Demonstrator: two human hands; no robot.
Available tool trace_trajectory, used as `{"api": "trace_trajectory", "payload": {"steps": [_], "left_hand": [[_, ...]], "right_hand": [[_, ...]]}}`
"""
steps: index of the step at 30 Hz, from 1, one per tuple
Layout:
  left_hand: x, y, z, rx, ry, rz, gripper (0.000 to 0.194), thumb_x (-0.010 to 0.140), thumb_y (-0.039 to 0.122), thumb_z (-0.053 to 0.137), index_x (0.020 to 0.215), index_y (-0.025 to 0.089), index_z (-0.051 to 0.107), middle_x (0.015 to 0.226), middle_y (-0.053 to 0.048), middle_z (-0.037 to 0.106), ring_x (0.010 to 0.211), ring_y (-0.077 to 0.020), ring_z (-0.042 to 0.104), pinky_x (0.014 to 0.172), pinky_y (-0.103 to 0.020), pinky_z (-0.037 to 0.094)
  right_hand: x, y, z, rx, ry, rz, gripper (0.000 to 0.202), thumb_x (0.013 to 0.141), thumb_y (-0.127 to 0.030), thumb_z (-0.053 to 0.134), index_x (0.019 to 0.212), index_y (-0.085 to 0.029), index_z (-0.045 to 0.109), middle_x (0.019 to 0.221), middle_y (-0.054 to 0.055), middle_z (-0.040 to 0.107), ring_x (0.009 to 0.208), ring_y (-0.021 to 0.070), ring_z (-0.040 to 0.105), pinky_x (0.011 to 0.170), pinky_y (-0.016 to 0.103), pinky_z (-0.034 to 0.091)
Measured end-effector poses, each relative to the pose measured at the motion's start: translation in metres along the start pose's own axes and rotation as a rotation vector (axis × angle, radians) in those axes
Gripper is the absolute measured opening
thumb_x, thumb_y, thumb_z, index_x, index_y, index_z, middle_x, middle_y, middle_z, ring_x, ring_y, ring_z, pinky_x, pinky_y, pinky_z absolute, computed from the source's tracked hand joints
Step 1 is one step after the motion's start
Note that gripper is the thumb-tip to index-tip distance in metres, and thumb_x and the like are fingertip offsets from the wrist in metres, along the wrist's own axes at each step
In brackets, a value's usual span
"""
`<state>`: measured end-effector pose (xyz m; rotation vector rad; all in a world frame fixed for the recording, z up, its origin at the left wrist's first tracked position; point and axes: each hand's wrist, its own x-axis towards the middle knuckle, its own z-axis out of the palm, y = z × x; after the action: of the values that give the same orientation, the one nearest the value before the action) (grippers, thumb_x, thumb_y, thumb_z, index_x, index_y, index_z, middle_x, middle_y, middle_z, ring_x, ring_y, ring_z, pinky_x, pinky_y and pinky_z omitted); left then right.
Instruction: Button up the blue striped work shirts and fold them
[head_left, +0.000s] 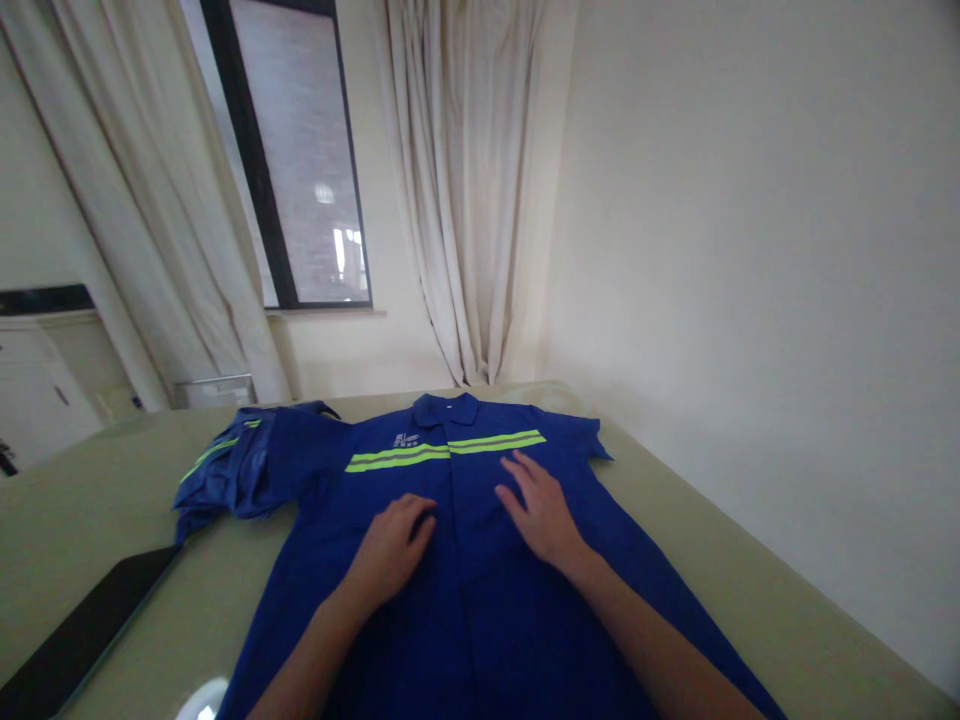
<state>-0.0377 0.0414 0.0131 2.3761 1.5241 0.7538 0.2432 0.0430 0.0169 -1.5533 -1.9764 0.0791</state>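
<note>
A blue work shirt (480, 560) with a collar and a yellow-green reflective stripe across the chest lies spread out, front side up. My left hand (395, 540) rests on or just over its front, left of the button placket, with fingers loosely curved and nothing visible in them. On the other side of the placket, my right hand (541, 508) lies with fingers spread, close below the stripe. Whether either palm presses on the cloth cannot be made out. The shirt's lower part runs out of view beneath my forearms.
A crumpled blue garment (232, 470) with reflective stripes lies left of the shirt. Nearer sits a long black flat object (90, 625), with a white rounded item (204, 702) at the bottom edge. The greenish table (675, 510) borders a wall on the right; curtains (472, 200) hang behind.
</note>
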Motion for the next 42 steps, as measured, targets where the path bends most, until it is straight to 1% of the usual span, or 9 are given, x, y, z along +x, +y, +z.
{"api": "trace_trajectory", "payload": {"steps": [4, 7, 12, 16, 20, 22, 30, 35, 42], "left_hand": [[-0.019, 0.034, 0.013, 0.204, -0.277, -0.113, 0.057, 0.093, 0.028, 0.04, 0.149, 0.023, 0.05, 0.159, -0.013, 0.044, 0.146, -0.0379, 0.04, 0.114, -0.068, 0.033], [-0.04, 0.056, 0.018, 0.329, -0.307, -0.185, 0.057, 0.091, 0.032, 0.044, 0.147, 0.023, 0.053, 0.156, -0.02, 0.046, 0.142, -0.0478, 0.042, 0.1, -0.083, 0.033], [-0.05, 0.085, 0.038, 0.303, -0.325, -0.178, 0.066, 0.091, 0.049, 0.045, 0.153, 0.023, 0.046, 0.163, -0.019, 0.033, 0.148, -0.0518, 0.027, 0.1, -0.088, 0.024], [-0.031, 0.071, 0.044, 0.294, -0.207, -0.128, 0.069, 0.096, 0.054, 0.036, 0.159, 0.023, 0.034, 0.167, -0.013, 0.024, 0.153, -0.0461, 0.018, 0.111, -0.084, 0.007], [-0.011, 0.043, 0.039, 0.247, -0.143, -0.089, 0.061, 0.101, 0.05, 0.029, 0.157, 0.027, 0.038, 0.165, -0.006, 0.032, 0.153, -0.0359, 0.026, 0.121, -0.07, 0.012], [-0.005, 0.031, 0.036, 0.244, -0.122, -0.082, 0.055, 0.102, 0.04, 0.031, 0.154, 0.029, 0.042, 0.164, -0.003, 0.037, 0.152, -0.0323, 0.03, 0.122, -0.066, 0.014], [0.009, -0.009, 0.028, -0.065, 0.049, -0.07, 0.036, 0.095, 0.023, 0.045, 0.119, 0.025, 0.071, 0.135, -0.005, 0.07, 0.129, -0.0224, 0.06, 0.12, -0.049, 0.035], [0.009, -0.012, 0.024, -0.125, 0.087, -0.068, 0.035, 0.091, 0.014, 0.041, 0.101, 0.022, 0.073, 0.115, -0.004, 0.077, 0.112, -0.0198, 0.069, 0.105, -0.038, 0.051], [-0.001, 0.003, 0.015, -0.106, 0.091, 0.014, 0.033, 0.085, 0.008, 0.043, 0.089, 0.022, 0.072, 0.097, -0.004, 0.076, 0.098, -0.0222, 0.066, 0.094, -0.04, 0.05]], "right_hand": [[-0.022, -0.047, 0.031, -0.019, -0.289, -0.104, 0.055, 0.104, -0.046, 0.038, 0.154, -0.025, 0.043, 0.163, 0.011, 0.036, 0.151, 0.0293, 0.032, 0.121, 0.05, 0.027], [-0.019, -0.046, 0.042, -0.052, -0.328, -0.127, 0.058, 0.103, -0.04, 0.039, 0.158, -0.023, 0.035, 0.165, 0.011, 0.032, 0.152, 0.0275, 0.029, 0.122, 0.05, 0.023], [0.027, -0.027, 0.053, -0.067, -0.337, -0.138, 0.058, 0.103, -0.043, 0.04, 0.157, -0.021, 0.038, 0.164, 0.013, 0.034, 0.151, 0.0271, 0.031, 0.121, 0.049, 0.023], [0.061, -0.026, 0.055, -0.053, -0.217, -0.129, 0.052, 0.102, -0.038, 0.043, 0.149, -0.016, 0.047, 0.158, 0.015, 0.044, 0.147, 0.0277, 0.037, 0.119, 0.046, 0.028], [0.068, -0.034, 0.048, 0.017, 0.055, -0.213, 0.039, 0.103, -0.024, 0.037, 0.136, -0.019, 0.058, 0.135, 0.013, 0.062, 0.128, 0.0267, 0.051, 0.11, 0.043, 0.038], [0.058, -0.042, 0.043, 0.063, 0.075, -0.283, 0.035, 0.104, -0.024, 0.036, 0.13, -0.019, 0.061, 0.121, 0.013, 0.065, 0.115, 0.0258, 0.057, 0.104, 0.041, 0.042], [-0.029, -0.075, 0.015, 0.194, -0.46, -0.73, 0.035, 0.094, -0.054, 0.063, 0.111, -0.024, 0.063, 0.114, 0.003, 0.064, 0.098, 0.0186, 0.062, 0.086, 0.027, 0.047], [-0.039, -0.069, 0.004, 0.173, -0.517, -0.697, 0.032, 0.09, -0.054, 0.067, 0.09, -0.022, 0.066, 0.093, 0.0, 0.063, 0.077, 0.0146, 0.059, 0.073, 0.025, 0.045], [-0.041, -0.059, -0.021, 0.43, -0.62, -0.568, 0.035, 0.078, -0.05, 0.082, 0.097, -0.023, 0.069, 0.11, 0.0, 0.064, 0.078, 0.0116, 0.061, 0.072, 0.021, 0.047]]}}
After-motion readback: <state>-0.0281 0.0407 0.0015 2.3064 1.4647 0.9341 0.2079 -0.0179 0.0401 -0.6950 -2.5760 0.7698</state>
